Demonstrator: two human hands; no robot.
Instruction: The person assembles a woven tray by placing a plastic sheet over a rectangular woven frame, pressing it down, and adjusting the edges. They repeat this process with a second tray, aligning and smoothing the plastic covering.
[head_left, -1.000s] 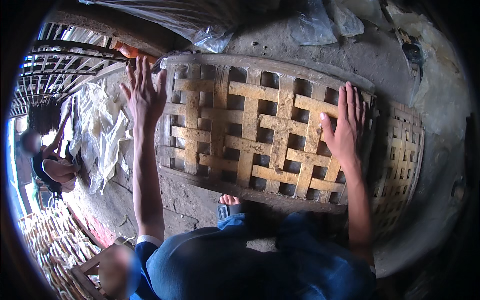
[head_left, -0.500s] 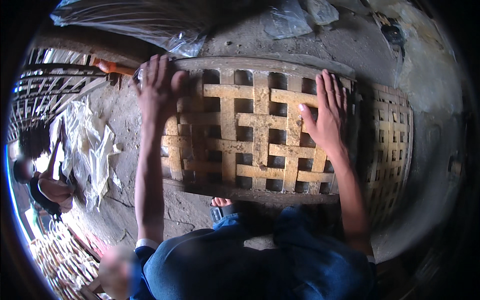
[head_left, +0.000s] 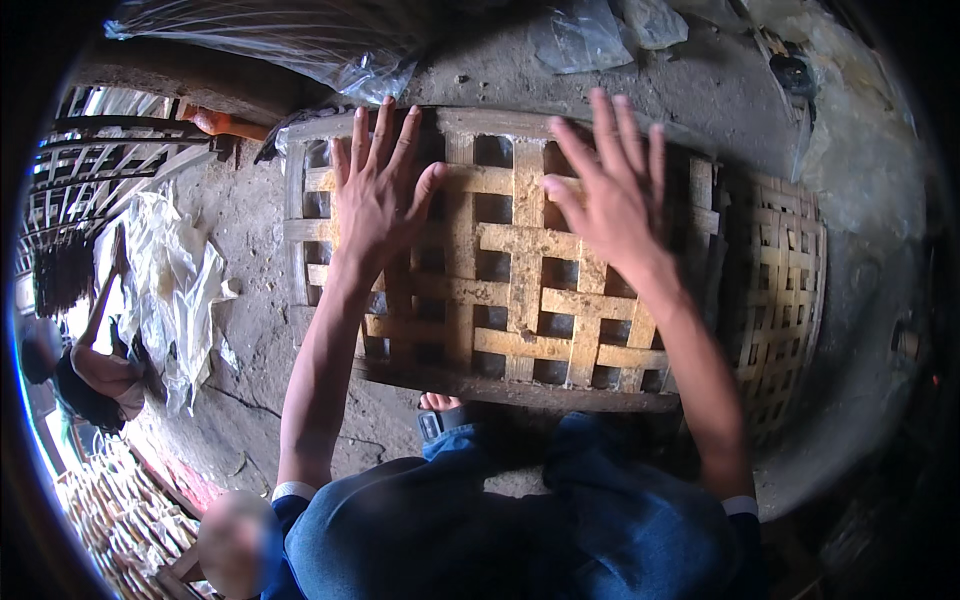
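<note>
In front of my knees lies a woven bamboo lattice panel (head_left: 526,265), flat, with wide strips crossing inside a wooden frame. Dark specks and stains mark its strips. My left hand (head_left: 375,195) is over the panel's far left part, fingers spread and pointing away from me. Over the far right part is my right hand (head_left: 615,200), its fingers also apart and a little blurred. Neither hand grips anything. Whether the palms press on the strips or hover just above them, I cannot tell. Through the square gaps the underside looks dark.
A second woven bamboo panel (head_left: 780,290) stands close on the right. White crumpled plastic sheeting (head_left: 170,290) lies on the floor at left, near another person (head_left: 95,370). Clear plastic (head_left: 580,35) lies beyond the panel. Split bamboo pieces (head_left: 125,510) are at lower left.
Both hands have moved inward from the panel's left and right edges. The right hand has also shifted farther from me, and its fingers have spread.
</note>
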